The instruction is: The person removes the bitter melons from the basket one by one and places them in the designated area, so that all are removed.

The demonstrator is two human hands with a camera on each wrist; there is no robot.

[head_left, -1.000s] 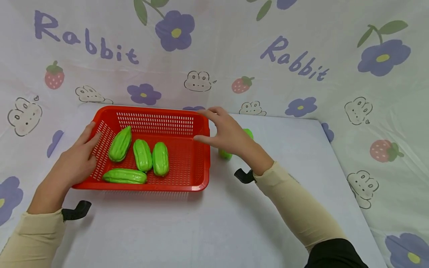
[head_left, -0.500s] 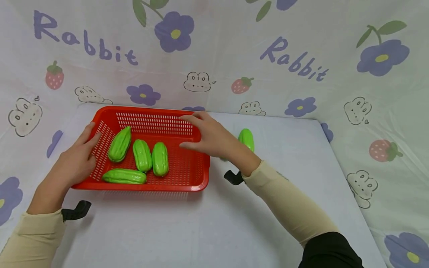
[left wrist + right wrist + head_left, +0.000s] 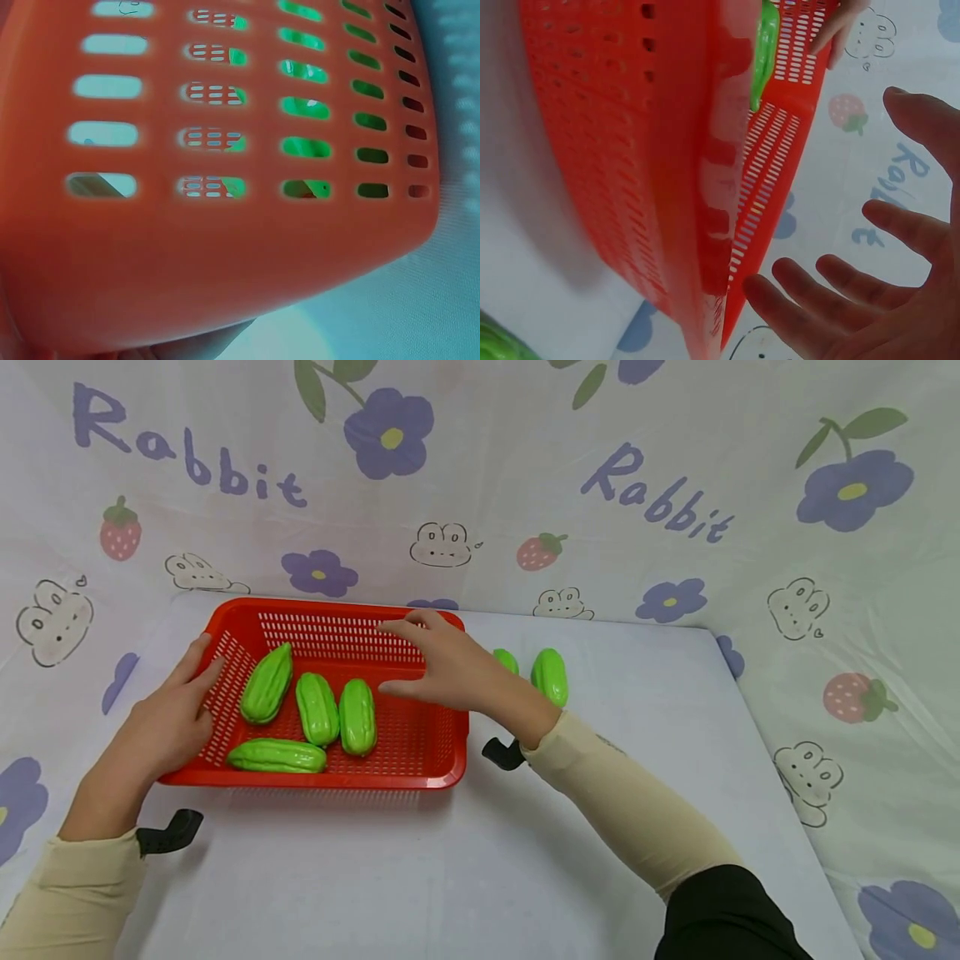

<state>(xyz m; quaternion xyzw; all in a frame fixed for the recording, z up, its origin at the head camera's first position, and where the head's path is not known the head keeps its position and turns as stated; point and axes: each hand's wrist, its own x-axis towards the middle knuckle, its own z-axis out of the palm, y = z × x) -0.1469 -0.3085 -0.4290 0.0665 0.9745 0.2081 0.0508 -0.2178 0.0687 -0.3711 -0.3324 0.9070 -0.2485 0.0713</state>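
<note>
A red perforated plastic basket (image 3: 405, 768) stands at the left of the white table, with several glossy green ridged gourds (image 3: 358, 717) inside it. My left hand (image 3: 167, 718) grips the basket's left side; the basket wall (image 3: 187, 247) fills most of the left wrist view. Over the basket's right end hovers my right hand (image 3: 457, 664), its fingers spread and nothing in them. In the right wrist view, that right hand (image 3: 877, 285) is apart from the red rim. Two more green gourds, one whole gourd (image 3: 550, 677) and one partly hidden gourd (image 3: 506, 660), lie right of the basket.
A white cloth covers the table (image 3: 600, 827), which ends at a slanting right edge. Behind it hangs a backdrop (image 3: 480, 460) printed with rabbits, flowers and strawberries. Black wrist mounts (image 3: 171, 832) stick out below both wrists.
My right hand has moved left, from the basket's right rim to over its inside. The two gourds on the table show more now. Left hand and basket stay put.
</note>
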